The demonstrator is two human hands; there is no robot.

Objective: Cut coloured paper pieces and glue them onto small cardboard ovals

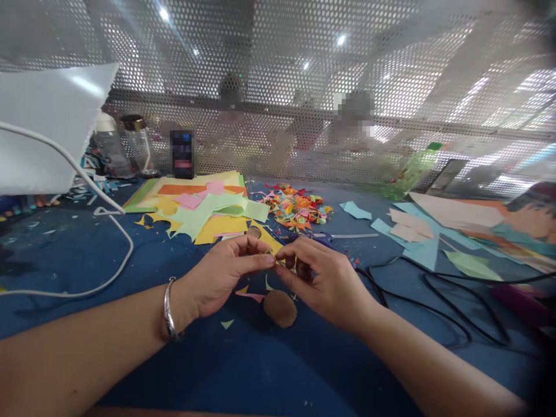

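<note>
Over the middle of the table, my left hand [228,271] pinches a small greenish paper piece [269,252] between thumb and fingers. My right hand [328,281] meets it from the other side, its thumb and forefinger closed at the edge of the same piece. Most of the paper is hidden by the fingertips. Just below the hands lies a round brown disc [280,308], with a pink paper sliver [251,296] beside it. A green paper scrap [227,324] lies nearer to me.
Beyond my hands are cut paper sheets [204,211] and a heap of small coloured paper pieces [299,207]. More paper [456,209] and a black cable [434,289] lie right. A white cable [125,231] runs left. A phone [182,154] and bottles stand before a perforated metal screen [278,133].
</note>
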